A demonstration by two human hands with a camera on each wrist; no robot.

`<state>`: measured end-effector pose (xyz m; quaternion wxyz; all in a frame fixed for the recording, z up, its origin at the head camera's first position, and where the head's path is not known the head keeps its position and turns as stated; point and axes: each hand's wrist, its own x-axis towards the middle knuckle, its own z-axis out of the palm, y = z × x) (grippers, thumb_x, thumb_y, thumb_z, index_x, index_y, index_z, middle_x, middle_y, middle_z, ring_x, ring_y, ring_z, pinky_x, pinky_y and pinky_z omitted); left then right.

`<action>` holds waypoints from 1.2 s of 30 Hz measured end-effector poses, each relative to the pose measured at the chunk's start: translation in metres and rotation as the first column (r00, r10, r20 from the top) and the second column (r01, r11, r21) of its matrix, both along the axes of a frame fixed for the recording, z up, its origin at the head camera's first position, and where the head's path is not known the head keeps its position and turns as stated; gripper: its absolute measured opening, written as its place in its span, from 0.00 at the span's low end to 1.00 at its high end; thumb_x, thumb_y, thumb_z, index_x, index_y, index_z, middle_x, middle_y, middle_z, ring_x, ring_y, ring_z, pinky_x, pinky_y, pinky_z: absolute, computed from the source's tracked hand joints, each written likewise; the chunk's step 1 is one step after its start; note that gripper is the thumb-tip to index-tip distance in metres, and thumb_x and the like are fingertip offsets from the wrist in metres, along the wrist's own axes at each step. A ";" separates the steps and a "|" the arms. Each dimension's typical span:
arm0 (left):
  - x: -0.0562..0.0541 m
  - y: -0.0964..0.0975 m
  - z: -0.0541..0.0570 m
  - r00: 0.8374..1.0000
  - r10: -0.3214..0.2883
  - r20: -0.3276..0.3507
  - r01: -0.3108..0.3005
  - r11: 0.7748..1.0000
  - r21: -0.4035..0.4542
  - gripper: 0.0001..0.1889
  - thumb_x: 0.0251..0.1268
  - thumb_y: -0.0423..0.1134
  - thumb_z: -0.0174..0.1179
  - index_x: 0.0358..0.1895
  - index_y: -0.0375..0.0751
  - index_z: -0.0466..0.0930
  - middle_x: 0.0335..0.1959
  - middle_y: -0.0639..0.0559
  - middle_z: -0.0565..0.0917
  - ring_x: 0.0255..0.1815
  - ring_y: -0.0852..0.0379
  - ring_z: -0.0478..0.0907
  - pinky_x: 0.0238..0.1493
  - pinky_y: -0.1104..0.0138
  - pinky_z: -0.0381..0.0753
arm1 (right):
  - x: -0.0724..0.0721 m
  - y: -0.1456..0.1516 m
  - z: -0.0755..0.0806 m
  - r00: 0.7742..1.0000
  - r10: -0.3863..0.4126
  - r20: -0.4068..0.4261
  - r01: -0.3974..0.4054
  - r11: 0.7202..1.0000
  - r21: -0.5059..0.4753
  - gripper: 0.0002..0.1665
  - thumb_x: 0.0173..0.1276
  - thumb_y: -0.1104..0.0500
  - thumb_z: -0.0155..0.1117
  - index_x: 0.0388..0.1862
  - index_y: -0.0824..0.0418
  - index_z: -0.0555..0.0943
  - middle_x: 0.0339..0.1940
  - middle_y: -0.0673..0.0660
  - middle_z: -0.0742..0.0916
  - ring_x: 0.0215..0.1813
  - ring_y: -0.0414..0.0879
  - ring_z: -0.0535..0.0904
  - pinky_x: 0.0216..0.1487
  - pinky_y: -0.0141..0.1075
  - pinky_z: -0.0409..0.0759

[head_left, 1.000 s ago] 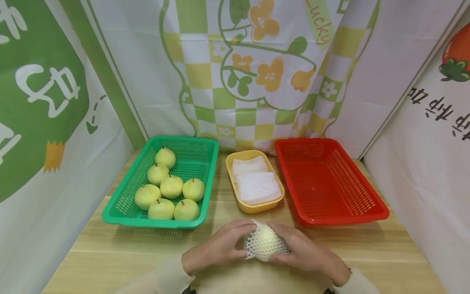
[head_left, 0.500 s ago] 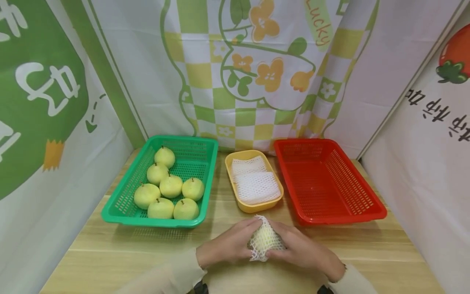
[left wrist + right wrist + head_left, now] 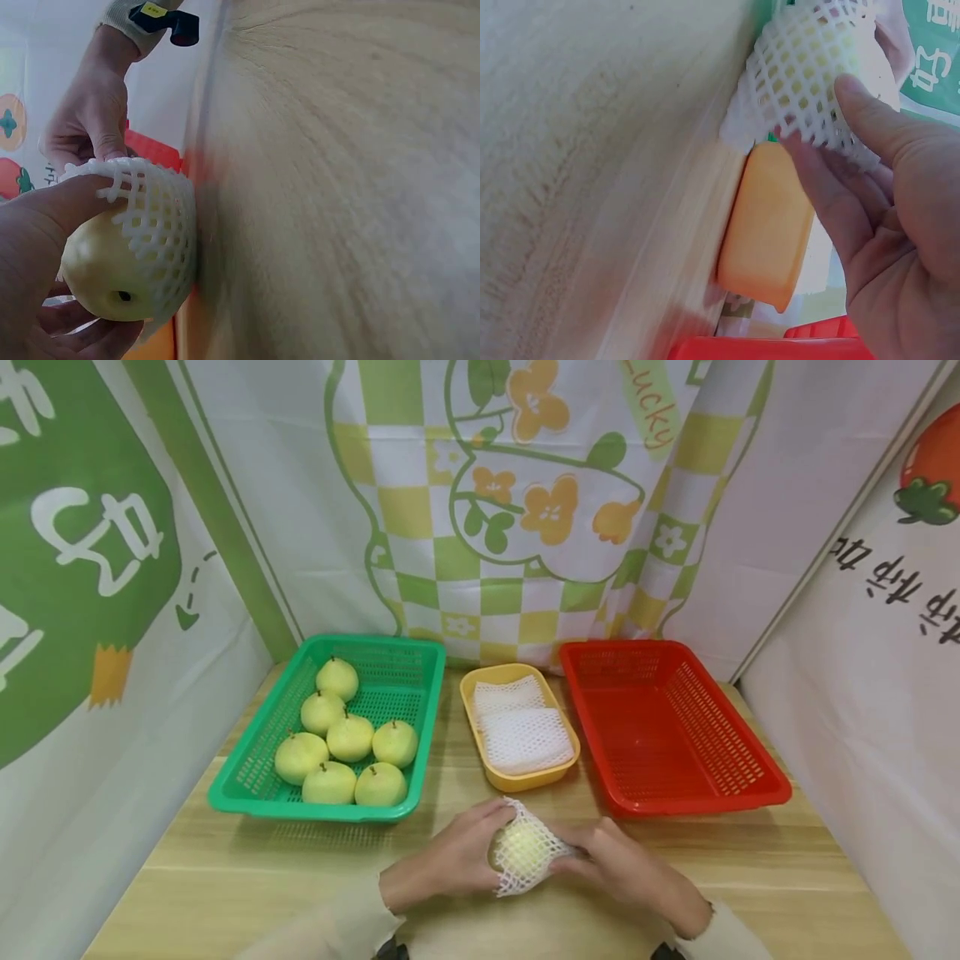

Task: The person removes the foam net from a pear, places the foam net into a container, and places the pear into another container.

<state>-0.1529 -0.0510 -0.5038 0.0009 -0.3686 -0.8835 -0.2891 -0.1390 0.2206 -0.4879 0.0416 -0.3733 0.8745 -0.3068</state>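
Observation:
A yellow-green pear (image 3: pixel 94 262) sits partly inside a white foam net sleeve (image 3: pixel 525 852), held low over the table's front part. My left hand (image 3: pixel 461 852) grips it from the left, thumb over the net's edge and fingers around the underside. In the left wrist view the pear's end with a dark hollow is bare. From the right, my right hand (image 3: pixel 618 864) pinches the gathered end of the net between thumb and fingers. The right wrist view shows the thumb (image 3: pixel 862 112) against the mesh, which covers that side of the pear.
A green basket (image 3: pixel 431 727) at the left holds several bare pears (image 3: pixel 351 739). Between the baskets stands a yellow tray (image 3: pixel 517 785) with folded foam nets (image 3: pixel 525 739). At the right is a red basket (image 3: pixel 675 735). A printed curtain (image 3: pixel 420 527) hangs behind.
Both hands first closed in around the pear. Since then the pear and left hand have shifted left, and the right hand has drawn back to the net's right end, stretching it rightward.

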 end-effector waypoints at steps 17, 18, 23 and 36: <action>0.013 -0.032 0.005 0.998 0.037 0.059 -0.042 0.995 0.086 0.39 0.38 0.41 0.81 0.61 0.38 0.80 0.56 0.53 0.84 0.55 0.59 0.81 0.59 0.66 0.86 | -0.005 0.001 0.013 0.987 0.150 -0.065 -0.151 0.988 -0.012 0.14 0.72 0.62 0.71 0.55 0.57 0.91 0.51 0.52 0.93 0.51 0.38 0.90 0.49 0.27 0.89; 0.013 -0.034 0.005 0.997 0.040 0.058 -0.045 0.995 0.086 0.39 0.38 0.42 0.81 0.61 0.38 0.81 0.56 0.53 0.85 0.55 0.59 0.82 0.58 0.66 0.86 | -0.005 0.001 0.013 0.988 0.147 -0.057 -0.147 0.989 -0.011 0.14 0.72 0.63 0.71 0.55 0.58 0.91 0.52 0.53 0.93 0.51 0.38 0.90 0.49 0.27 0.89; 0.013 -0.043 0.006 0.997 0.063 0.053 -0.068 0.992 0.107 0.39 0.42 0.49 0.83 0.62 0.41 0.82 0.54 0.55 0.86 0.52 0.60 0.83 0.53 0.69 0.85 | -0.005 0.004 0.015 0.994 0.106 -0.039 -0.105 0.994 0.018 0.14 0.70 0.65 0.73 0.53 0.60 0.91 0.50 0.55 0.94 0.47 0.34 0.89 0.44 0.24 0.88; 0.014 -0.044 0.009 0.997 0.053 0.049 -0.049 0.996 -0.078 0.43 0.46 0.54 0.78 0.67 0.38 0.78 0.53 0.53 0.81 0.47 0.61 0.78 0.44 0.73 0.81 | -0.005 -0.032 0.008 0.998 0.012 0.058 -0.025 0.974 0.224 0.38 0.69 0.41 0.74 0.72 0.58 0.80 0.64 0.51 0.89 0.60 0.37 0.85 0.64 0.41 0.87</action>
